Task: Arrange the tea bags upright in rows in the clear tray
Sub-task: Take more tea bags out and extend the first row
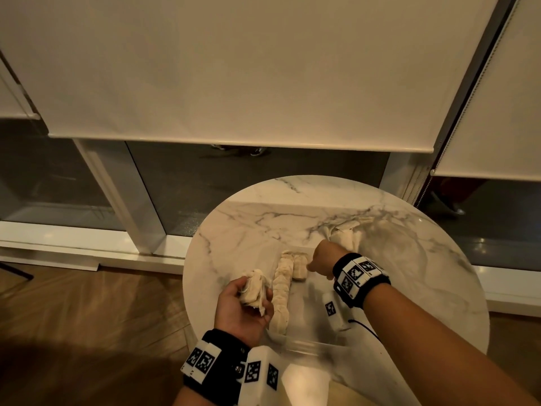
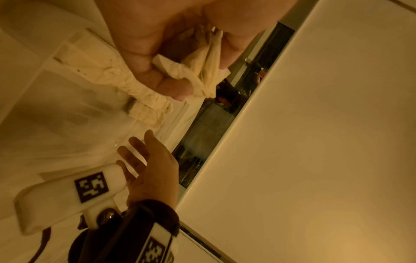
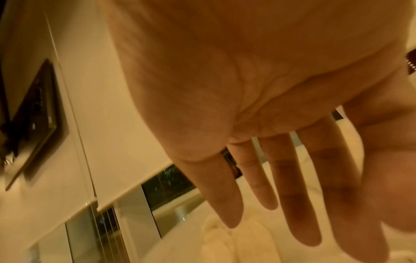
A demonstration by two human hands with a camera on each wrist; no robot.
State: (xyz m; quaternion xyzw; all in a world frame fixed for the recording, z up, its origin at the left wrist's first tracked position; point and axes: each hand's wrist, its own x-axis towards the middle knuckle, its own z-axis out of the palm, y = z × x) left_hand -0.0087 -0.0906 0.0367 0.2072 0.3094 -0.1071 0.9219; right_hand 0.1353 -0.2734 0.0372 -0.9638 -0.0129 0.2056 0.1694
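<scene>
My left hand (image 1: 243, 306) grips a small bunch of cream tea bags (image 1: 255, 291) at the left edge of the clear tray (image 1: 304, 345); the left wrist view shows my fingers (image 2: 144, 58) curled round those bags (image 2: 202, 71). Inside the tray a long row of tea bags (image 1: 281, 291) stands upright, with a short second row (image 1: 300, 266) beside it. My right hand (image 1: 323, 259) reaches forward over the tray's far end with straight, spread fingers (image 3: 290, 186), holding nothing. A loose pile of tea bags (image 1: 347, 234) lies on the table just beyond it.
The round marble table (image 1: 251, 227) stands before a window with lowered roller blinds (image 1: 234, 68). Wooden floor (image 1: 87, 317) lies to the left, below the table's edge. The tray's right half holds no bags.
</scene>
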